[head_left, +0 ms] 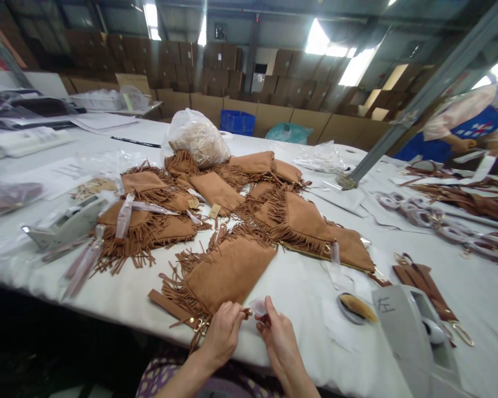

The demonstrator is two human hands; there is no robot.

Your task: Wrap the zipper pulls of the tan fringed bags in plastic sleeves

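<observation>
A fringed bag (pixel 232 271) lies flat just beyond the left hand (pixel 224 330), seemingly to keep its near edge reachable; that hand pinches a small fitting (pixel 247 313), the right hand (pixel 279 333), just apart, holds a clear scrap (pixel 257 306); a tape dispenser (pixel 406 326) stands rightward, apparently for easy reach

A white-covered table (pixel 136 287) filled the foreground, with darkness below its front edge at left. Behind it ran a row of cartons (pixel 269 112), a blue bin (pixel 237 122) and teal bag (pixel 289 132) before them. Boxes (pixel 299 63) were stacked farther back. Light glared through windows (pixel 359 66) under a dark ceiling (pixel 120 22). At right, 1 grey post (pixel 429 83) slanted up.
</observation>
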